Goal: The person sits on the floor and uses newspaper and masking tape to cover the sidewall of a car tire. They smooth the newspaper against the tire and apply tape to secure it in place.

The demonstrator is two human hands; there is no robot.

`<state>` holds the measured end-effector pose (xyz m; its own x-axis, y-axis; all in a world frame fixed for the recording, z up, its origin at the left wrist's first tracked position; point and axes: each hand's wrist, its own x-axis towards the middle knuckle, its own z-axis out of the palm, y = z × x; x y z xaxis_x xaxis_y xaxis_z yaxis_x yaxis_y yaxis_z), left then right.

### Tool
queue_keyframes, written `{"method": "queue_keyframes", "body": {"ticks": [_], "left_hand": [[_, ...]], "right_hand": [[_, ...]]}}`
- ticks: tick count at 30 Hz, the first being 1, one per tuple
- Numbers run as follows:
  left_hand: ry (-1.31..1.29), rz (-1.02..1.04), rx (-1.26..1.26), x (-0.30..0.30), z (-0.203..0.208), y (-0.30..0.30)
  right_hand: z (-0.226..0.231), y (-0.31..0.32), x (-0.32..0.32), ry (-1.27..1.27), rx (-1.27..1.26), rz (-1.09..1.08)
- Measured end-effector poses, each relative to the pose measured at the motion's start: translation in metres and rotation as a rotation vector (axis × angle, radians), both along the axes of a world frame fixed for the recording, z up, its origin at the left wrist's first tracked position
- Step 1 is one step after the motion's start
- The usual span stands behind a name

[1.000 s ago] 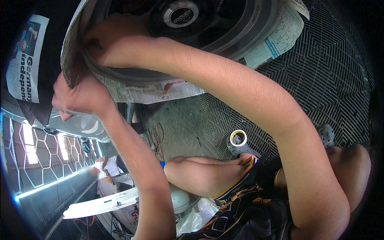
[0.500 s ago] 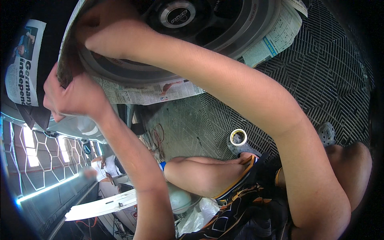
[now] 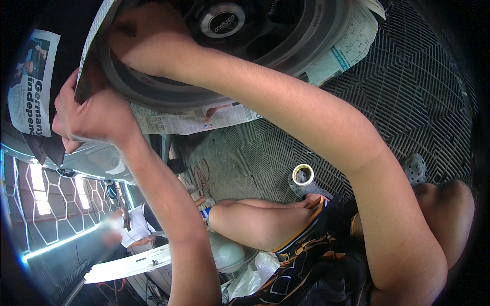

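Observation:
A dark wheel rim with a silver-ringed centre cap fills the top, newspaper tucked round its outer edge. At the left, my left hand is closed round the lower edge of a raised newspaper sheet, seen nearly edge-on. Between this sheet and the wheel, my right hand reaches across to the rim's left edge. Its fingers look curled in the shadow, and what they hold is hidden.
A roll of tape lies by my foot on the black ribbed floor mat. Another newspaper sheet hangs at far left beside a grey car body. A person in a white top is behind, near a long white panel.
My hands stay at the sheet and the rim with only slight shifts. The view has moved a little, and the person behind has bent into a different posture.

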<state>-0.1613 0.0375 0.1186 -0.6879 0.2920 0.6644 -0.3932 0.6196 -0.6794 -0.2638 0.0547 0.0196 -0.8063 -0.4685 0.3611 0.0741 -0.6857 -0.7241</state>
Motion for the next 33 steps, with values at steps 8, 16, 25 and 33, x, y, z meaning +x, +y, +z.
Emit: {"method": "queue_keyframes", "body": {"ticks": [8,16,25,33], "left_hand": [[-0.007,0.052,-0.084,-0.001,0.004,0.001],[0.052,0.246,0.088,0.004,0.003,0.022],[0.188,0.129,0.252,0.054,-0.004,0.014],[0.225,0.095,0.448,0.075,-0.008,0.004]], "right_hand": [[-0.005,0.009,0.010,0.061,-0.075,0.026],[0.000,-0.003,0.006,0.026,-0.177,-0.021],[-0.009,0.009,0.024,0.132,-0.167,0.190],[-0.011,0.009,0.044,0.082,-0.299,0.485]]}}
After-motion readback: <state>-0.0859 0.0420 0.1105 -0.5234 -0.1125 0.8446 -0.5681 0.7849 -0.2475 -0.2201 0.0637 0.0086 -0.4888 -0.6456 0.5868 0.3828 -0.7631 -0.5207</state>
